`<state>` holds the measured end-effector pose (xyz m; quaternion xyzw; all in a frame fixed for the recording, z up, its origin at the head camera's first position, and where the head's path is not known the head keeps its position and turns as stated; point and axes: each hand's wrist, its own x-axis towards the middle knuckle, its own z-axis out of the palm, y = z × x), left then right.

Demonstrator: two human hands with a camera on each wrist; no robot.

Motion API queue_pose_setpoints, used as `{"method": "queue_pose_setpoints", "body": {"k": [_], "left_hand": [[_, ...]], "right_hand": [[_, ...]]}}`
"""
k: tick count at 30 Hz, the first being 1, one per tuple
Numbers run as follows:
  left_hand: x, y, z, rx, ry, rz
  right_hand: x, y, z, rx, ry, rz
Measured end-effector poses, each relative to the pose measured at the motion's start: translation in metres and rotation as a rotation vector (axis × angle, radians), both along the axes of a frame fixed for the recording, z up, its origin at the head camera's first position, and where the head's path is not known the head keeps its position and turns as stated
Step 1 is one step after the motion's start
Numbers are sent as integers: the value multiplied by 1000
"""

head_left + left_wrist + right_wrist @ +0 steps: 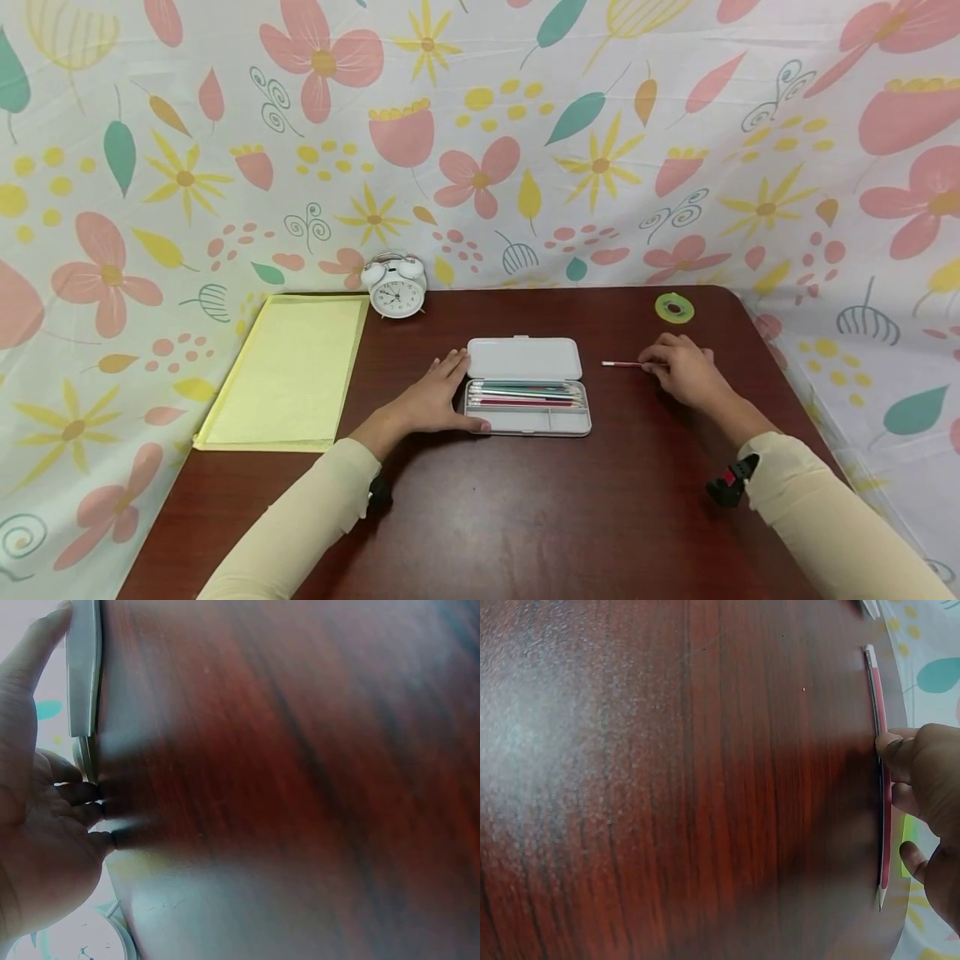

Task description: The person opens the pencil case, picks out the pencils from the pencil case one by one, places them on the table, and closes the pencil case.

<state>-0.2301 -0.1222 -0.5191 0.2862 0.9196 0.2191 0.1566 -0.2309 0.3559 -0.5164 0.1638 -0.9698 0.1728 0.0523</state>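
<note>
A white pencil case (528,421) lies with its lid (524,358) laid back, several pencils (525,394) in its long compartment. My left hand (435,402) rests along the case's left side, fingers straight and spread, the thumb at the front corner. In the left wrist view the case's edge (84,667) runs beside that thumb. To the right of the case, my right hand (684,372) pinches a red pencil (621,364) between thumb and fingers. The right wrist view shows the pencil (886,825) whole, its white eraser end and sharpened tip both out of the grip.
A yellow mesh zip folder (285,375) lies at the left of the dark wooden table (510,517). The white alarm clock (396,292) stands at the back. Beyond my right hand is a green roll of tape (674,308). A flowered cloth (480,108) hangs behind the table.
</note>
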Motion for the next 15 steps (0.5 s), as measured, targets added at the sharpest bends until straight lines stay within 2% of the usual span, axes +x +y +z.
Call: {"method": "queue_pose_setpoints", "body": {"k": [15], "left_hand": [[0, 0, 0, -4, -5, 2]], "right_hand": [[2, -2, 1, -1, -15, 0]]}}
